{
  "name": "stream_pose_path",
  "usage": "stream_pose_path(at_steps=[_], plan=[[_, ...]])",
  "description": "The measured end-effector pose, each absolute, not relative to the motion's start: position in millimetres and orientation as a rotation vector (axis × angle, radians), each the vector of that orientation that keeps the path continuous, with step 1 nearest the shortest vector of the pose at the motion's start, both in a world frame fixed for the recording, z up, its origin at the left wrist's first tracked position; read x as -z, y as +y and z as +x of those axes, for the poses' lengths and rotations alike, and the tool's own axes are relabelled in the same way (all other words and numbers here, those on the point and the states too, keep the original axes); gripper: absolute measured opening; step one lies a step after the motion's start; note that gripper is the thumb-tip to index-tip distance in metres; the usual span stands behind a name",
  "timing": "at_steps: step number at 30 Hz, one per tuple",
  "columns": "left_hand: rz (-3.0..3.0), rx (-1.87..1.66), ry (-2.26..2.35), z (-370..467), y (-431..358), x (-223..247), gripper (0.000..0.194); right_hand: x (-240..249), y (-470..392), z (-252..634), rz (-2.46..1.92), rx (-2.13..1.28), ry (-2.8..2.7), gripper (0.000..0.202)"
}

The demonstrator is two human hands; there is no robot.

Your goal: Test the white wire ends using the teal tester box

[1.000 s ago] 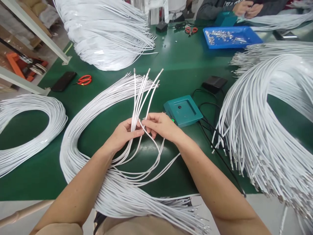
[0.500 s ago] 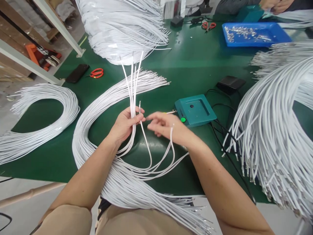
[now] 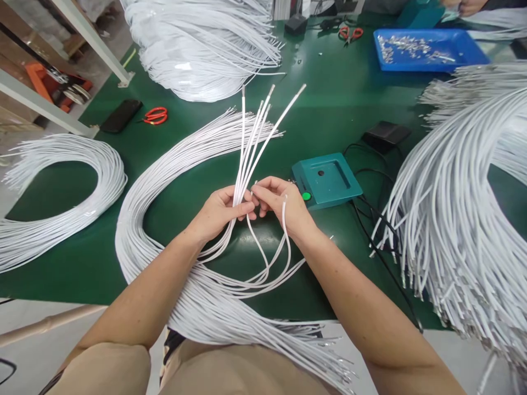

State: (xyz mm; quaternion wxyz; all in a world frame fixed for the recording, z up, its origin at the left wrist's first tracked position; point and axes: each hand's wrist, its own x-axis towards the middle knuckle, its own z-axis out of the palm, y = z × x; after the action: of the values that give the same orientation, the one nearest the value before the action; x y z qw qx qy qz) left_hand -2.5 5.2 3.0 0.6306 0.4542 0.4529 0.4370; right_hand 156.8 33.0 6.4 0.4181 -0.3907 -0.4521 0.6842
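My left hand point(image 3: 218, 213) is closed around several white cables point(image 3: 249, 159), whose metal-tipped ends fan upward above it. My right hand point(image 3: 286, 202) meets it fingertip to fingertip, pinching the end of a single white cable point(image 3: 258, 241) that loops down between the hands. Another loose cable point(image 3: 287, 244) rises to the right wrist with its tip resting there. These cables run from a big curved bundle point(image 3: 138, 203) lying under my left forearm. Just beyond my right hand sits a teal device point(image 3: 329, 178) with a green button.
Coiled cable bundles lie left point(image 3: 102, 192) and right point(image 3: 444, 219), with a large pile point(image 3: 197, 55) at the back. Red-handled snips point(image 3: 155, 115), a black phone point(image 3: 121, 115) and a blue tray point(image 3: 469, 52) of small metal parts are on the table. Another person's hands point(image 3: 471, 6) show far right.
My right hand has moved left to meet my left hand and now pinches a cable end. The held cables have tilted right and fanned out. The view has shifted slightly.
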Motion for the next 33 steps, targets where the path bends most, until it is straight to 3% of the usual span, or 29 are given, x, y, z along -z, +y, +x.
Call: stream_pose_path(at_steps=[13,23,28,33], plan=[[0.977,-1.086,1.158,-0.7,5.4,-0.4,0.025,-3.1,31.6,154.2,-0.997,-1.683,-1.107,0.019],[1.003,-1.108,1.132,4.0,2.3,-1.3,0.029,-1.8,30.7,148.8,-0.86,-1.917,-0.833,0.009],[1.13,-1.056,1.195,7.0,-0.9,0.2,0.023,-2.4,33.4,150.0,-0.893,-1.942,-0.835,0.028],[1.143,-1.085,1.178,6.7,-1.2,1.8,0.026,-0.5,33.1,151.2,-0.892,-1.961,-0.893,0.033]])
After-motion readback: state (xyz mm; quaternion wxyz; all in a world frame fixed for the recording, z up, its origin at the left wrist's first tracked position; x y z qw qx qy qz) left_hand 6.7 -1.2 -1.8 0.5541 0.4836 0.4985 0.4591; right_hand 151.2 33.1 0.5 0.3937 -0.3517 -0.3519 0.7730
